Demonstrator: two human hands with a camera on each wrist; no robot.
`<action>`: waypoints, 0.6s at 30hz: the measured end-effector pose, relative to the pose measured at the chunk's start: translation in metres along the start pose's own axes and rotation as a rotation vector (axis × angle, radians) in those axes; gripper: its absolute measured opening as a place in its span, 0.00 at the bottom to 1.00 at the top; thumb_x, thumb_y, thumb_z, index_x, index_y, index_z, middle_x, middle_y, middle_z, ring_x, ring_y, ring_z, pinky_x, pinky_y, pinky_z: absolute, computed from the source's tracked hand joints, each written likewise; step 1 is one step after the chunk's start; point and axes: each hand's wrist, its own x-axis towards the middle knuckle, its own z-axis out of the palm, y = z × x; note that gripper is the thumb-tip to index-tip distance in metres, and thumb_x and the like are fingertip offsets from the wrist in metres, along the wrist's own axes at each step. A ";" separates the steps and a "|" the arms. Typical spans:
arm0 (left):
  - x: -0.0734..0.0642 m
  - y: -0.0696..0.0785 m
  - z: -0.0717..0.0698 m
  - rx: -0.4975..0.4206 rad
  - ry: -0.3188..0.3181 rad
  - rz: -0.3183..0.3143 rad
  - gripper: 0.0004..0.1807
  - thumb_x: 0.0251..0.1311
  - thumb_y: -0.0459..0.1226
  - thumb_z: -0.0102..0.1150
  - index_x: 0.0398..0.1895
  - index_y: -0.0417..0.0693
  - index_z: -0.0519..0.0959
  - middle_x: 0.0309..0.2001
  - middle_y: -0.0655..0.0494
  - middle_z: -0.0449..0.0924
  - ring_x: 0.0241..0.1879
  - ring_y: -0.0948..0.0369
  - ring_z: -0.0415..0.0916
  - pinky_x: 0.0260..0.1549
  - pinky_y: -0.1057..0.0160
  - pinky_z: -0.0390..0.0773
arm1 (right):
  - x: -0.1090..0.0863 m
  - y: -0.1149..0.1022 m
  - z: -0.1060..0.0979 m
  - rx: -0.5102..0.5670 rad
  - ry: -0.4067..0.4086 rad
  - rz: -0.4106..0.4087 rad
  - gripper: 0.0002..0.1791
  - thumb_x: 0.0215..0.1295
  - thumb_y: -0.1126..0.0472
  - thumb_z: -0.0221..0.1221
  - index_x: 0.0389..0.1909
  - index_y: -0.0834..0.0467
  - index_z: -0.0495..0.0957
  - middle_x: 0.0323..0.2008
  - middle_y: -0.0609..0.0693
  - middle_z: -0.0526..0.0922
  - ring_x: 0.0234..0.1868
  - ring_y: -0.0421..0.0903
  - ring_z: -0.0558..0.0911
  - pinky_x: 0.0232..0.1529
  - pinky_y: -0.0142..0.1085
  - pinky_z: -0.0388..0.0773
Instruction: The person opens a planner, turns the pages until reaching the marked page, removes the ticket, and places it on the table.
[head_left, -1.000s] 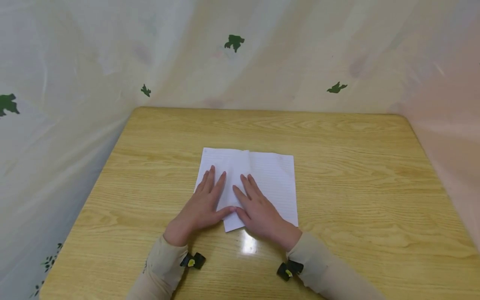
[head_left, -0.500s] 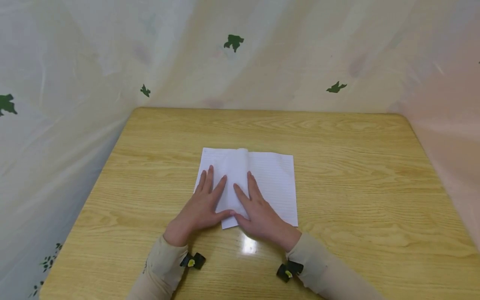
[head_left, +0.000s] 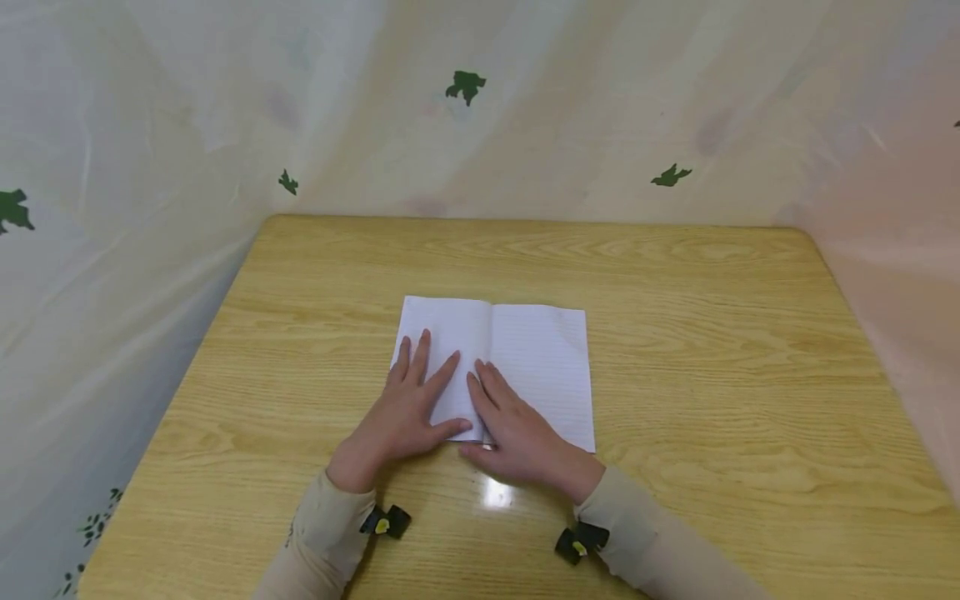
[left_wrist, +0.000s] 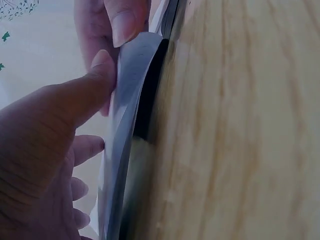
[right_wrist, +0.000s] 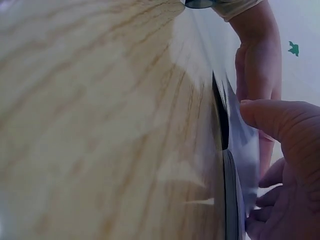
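An open notebook (head_left: 536,350) with white lined pages lies flat on the wooden table. Across its left page my left hand (head_left: 405,412) rests with the fingers spread and straight, thumb toward the centre fold. My right hand (head_left: 521,437) lies on the page beside the fold, its fingers straight and close together, its thumb at the near edge. In the left wrist view, the left thumb (left_wrist: 95,85) lies on the page at the notebook's edge. From the right wrist view, the notebook's page stack (right_wrist: 231,195) and dark cover show edge-on beneath the fingers.
The wooden table (head_left: 712,350) extends around the notebook on all sides. A pale curtain (head_left: 562,108) with green leaf shapes hangs behind and beside it. Both sleeves carry a small black device, such as the left one (head_left: 386,522).
The loose leaf that arched up at the fold and jutted past the near edge now lies flat on the left page. My right hand shifted slightly nearer, its fingers closer together.
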 end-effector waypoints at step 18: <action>-0.001 0.000 0.000 0.064 -0.045 0.029 0.48 0.56 0.63 0.59 0.76 0.56 0.57 0.75 0.32 0.34 0.72 0.34 0.29 0.67 0.34 0.41 | -0.007 0.019 -0.013 -0.008 0.095 0.062 0.34 0.69 0.51 0.58 0.70 0.61 0.64 0.72 0.58 0.61 0.72 0.55 0.59 0.70 0.47 0.55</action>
